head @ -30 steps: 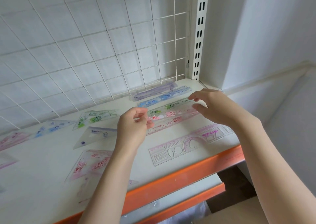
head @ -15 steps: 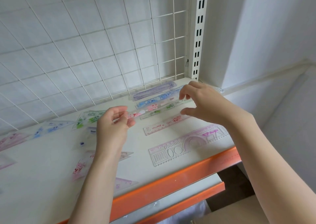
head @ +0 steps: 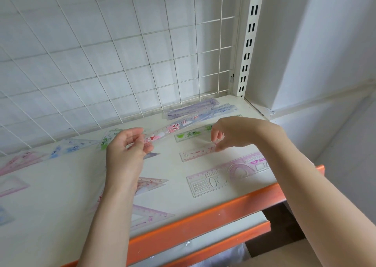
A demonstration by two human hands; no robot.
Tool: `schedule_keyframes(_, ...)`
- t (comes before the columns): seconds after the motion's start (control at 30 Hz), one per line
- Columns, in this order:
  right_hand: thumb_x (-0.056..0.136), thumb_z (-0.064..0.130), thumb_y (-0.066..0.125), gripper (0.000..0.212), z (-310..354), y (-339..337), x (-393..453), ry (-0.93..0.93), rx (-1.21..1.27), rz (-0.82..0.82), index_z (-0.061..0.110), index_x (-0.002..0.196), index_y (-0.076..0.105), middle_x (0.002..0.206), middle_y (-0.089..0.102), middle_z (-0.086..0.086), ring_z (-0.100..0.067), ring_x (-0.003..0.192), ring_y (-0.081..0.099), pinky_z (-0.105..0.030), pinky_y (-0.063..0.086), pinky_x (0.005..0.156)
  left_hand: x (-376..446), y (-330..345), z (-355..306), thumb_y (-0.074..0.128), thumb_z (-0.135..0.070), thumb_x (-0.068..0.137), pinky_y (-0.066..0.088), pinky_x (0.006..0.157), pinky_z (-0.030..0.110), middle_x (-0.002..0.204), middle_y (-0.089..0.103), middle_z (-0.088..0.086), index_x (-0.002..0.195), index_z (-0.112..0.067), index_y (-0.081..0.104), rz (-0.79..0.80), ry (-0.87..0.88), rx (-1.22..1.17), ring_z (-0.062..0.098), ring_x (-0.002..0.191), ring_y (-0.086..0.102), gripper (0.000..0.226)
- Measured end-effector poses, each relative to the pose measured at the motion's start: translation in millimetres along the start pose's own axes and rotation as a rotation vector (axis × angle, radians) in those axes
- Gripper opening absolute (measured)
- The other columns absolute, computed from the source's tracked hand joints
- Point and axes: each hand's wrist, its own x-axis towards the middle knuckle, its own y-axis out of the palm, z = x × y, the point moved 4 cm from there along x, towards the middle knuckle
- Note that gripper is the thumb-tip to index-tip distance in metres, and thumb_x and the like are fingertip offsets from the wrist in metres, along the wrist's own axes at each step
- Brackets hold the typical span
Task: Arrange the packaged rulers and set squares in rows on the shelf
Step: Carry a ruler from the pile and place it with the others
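a pink ruler (head: 173, 129) is being pinched at its near-left end by the left hand (head: 127, 150), above the shelf (head: 61, 195). the right hand (head: 234, 133) is being held over a green ruler (head: 191, 135), fingers loosely curled, gripping nothing. a stencil (head: 227, 175) is lying near right, set squares (head: 69, 145) far left.

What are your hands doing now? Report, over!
Left hand pinches pink ruler, lifted over shelf. Right hand curled, empty, above green ruler. Nothing in the way.
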Motion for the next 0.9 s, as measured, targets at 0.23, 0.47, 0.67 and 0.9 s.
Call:
schedule_keyframes(0.23,0.086,0.033,0.065,0.035,-3,7,-6,0.017,0.059,-0.016,0.019,0.117,0.058,0.101,0.049,0.009,-0.012,0.095,0.048,-0.025,0.04,0.085,-1,-3,3,0.049,0.002,0.094,0.053,0.062,0.01,0.086,0.054,-0.003,0.085,-0.02,0.061,0.011,-0.013,-0.018,-0.001,0.051,0.061,0.026)
schedule_keyframes(0.47,0.084,0.023,0.068,0.024,-5,13,-13,-0.025,0.226,-0.108,0.025,0.097,0.049,0.086,0.053,0.011,-0.018,0.091,0.054,-0.035,0.046,0.085,-6,2,-1,0.048,0.002,0.094,0.053,0.067,0.015,0.087,0.052,-0.004,0.084,-0.021,0.06,0.026,-0.016,-0.034,0.0,0.052,0.061,0.028)
schedule_keyframes(0.67,0.086,0.016,0.066,0.006,-9,-20,-32,-0.084,0.225,-0.42,0.02,0.091,0.067,0.083,0.064,0.004,-0.014,0.08,0.059,-0.013,0.041,0.066,-9,2,-8,0.046,0.002,0.095,0.052,0.075,0.019,0.087,0.051,-0.005,0.087,-0.019,0.059,-0.017,-0.002,-0.074,-0.002,0.053,0.063,0.026)
schedule_keyframes(0.9,0.087,0.013,0.062,0.013,-13,-53,-54,-0.053,0.332,-0.815,0.016,0.1,0.061,0.077,0.062,0.008,-0.013,0.069,0.057,-0.014,0.04,0.059,-12,7,-11,0.042,0.001,0.097,0.051,0.079,0.023,0.091,0.05,-0.005,0.086,-0.024,0.056,0.005,0.018,-0.077,-0.004,0.056,0.064,0.031)
